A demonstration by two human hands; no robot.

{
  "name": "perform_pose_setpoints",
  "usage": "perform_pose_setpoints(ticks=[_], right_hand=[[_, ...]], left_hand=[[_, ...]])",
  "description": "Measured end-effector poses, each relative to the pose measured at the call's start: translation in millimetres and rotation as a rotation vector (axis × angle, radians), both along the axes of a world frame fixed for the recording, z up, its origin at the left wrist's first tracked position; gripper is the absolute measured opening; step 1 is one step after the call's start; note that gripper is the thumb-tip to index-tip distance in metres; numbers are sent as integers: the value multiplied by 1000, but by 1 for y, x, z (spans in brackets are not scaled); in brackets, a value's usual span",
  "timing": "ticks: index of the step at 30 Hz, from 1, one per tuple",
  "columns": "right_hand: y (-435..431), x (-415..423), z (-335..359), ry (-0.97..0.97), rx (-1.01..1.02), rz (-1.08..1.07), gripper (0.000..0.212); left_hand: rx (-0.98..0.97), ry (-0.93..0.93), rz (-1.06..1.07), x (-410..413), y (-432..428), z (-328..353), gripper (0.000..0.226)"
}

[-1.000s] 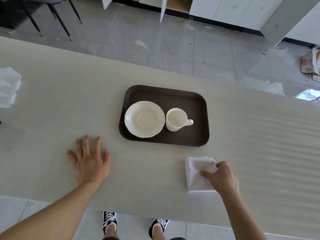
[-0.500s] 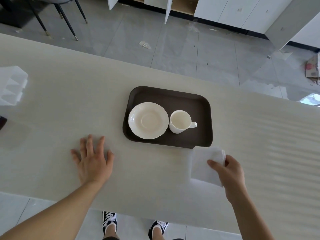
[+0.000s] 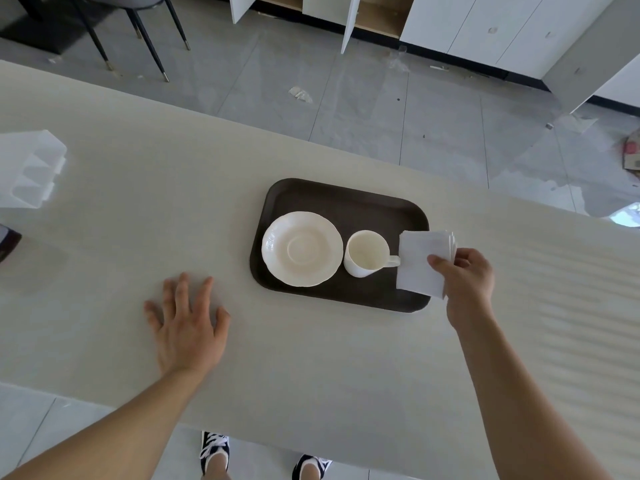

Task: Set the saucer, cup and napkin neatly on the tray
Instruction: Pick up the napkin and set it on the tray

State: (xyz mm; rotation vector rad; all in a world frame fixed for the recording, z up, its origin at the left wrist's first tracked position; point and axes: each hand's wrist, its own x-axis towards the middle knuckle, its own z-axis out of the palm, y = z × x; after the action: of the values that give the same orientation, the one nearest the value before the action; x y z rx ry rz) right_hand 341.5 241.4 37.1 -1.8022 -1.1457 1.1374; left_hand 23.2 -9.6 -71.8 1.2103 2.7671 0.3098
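A dark brown tray lies on the pale table. On its left half rests a cream saucer; a cream cup stands to the right of it, handle pointing right. My right hand pinches a folded white napkin and holds it over the tray's right end, just beside the cup handle. Whether the napkin touches the tray I cannot tell. My left hand lies flat on the table to the left of the tray, fingers spread, holding nothing.
A white plastic holder sits at the table's far left, with a dark object at the left edge below it. Beyond the table are grey floor tiles, chair legs and white cabinets.
My right hand lifted the napkin off the table near the front edge and carried it up and over the tray's right end. My left hand stayed flat on the table.
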Motion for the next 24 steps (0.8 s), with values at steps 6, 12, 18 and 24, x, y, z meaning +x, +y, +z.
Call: perform_pose_setpoints(ticks=[6,12,18,24], right_hand=[[30,-8,-17,164,-62,-89,37],[37,-14,-37,-238,31,64,41],[34,-13,-49,-577,117,173,43],[29,-15,-52,-703,153,235,46]], left_hand=[[-5,-3,6,1,0,1,65],[-2,0,4,1,0,0,65],[-3,4,7,1,0,-1,65],[-8,6,9,0,0,0,65]])
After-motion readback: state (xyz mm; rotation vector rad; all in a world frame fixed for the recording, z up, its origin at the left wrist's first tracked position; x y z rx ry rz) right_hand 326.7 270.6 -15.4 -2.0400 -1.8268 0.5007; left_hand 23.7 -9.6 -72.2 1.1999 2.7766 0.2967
